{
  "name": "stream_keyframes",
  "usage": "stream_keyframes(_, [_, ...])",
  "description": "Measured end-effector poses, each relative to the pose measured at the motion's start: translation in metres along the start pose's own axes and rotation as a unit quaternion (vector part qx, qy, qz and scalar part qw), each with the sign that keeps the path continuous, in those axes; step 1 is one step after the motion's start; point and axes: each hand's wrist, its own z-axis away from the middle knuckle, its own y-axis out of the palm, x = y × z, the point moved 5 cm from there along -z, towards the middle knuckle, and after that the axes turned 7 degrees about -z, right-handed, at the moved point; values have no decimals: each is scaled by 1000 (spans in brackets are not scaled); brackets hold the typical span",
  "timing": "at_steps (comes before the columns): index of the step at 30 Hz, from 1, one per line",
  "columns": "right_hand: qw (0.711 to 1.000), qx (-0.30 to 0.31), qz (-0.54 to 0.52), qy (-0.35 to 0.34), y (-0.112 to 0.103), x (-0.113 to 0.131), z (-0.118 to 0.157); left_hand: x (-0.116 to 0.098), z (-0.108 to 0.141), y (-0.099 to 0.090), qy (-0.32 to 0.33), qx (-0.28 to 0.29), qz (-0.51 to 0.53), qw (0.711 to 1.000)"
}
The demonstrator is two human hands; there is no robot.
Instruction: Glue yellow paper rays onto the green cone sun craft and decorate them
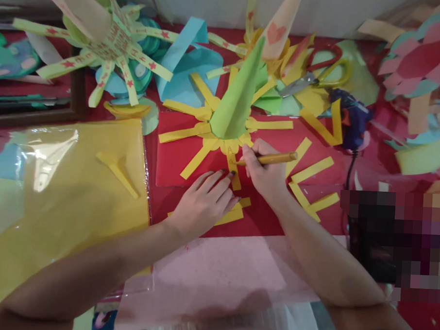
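A green paper cone (234, 105) stands on a yellow paper flower base with strips (196, 166) radiating outward, all on a red sheet (172, 168). My right hand (265, 169) pinches a yellow-brown marker (278, 158), its tip at the front strip (233, 168), where small marks show. My left hand (207, 198) lies flat, fingers spread, fingertips on the lower part of that strip. Beneath and beside the left hand are loose yellow strips (236, 213). More folded yellow strips (312, 170) lie right of my right hand.
A yellow sheet pack in clear plastic (69, 192) lies left. At the back are a decorated paper cone piece (114, 43), a folded blue paper (195, 66) and scissors (311, 79). A dark blue glue gun (351, 119) with a cord sits right, near a pink paper flower (421, 57).
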Motion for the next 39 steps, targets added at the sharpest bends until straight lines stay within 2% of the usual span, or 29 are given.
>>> stream_keyframes(4, [1000,5,-18,3,1,-2,-2,2,0,2,6,-1,10,1000])
stream_keyframes(12, [1000,19,10,2,2,-9,-7,6,-3,11,-4,15,56,998])
stream_keyframes(18, [1000,6,25,-4,1,-14,-8,6,-7,18,-20,45,51,998])
stream_keyframes(22, [1000,7,24,4,1,-14,-9,-5,-4,24,-28,91,58,994])
stream_keyframes(28, [1000,-7,-15,13,-1,-12,-6,-25,3,23,-89,115,27,989])
stream_keyframes(30, [999,-22,-24,18,-2,-14,-2,-26,1,25,-106,135,28,985])
stream_keyframes(34, [999,-39,-11,-17,-3,-14,4,-19,-4,32,-159,177,55,970])
stream_keyframes(39, [999,-3,-34,-37,-1,-19,1,-28,-5,29,-148,162,31,975])
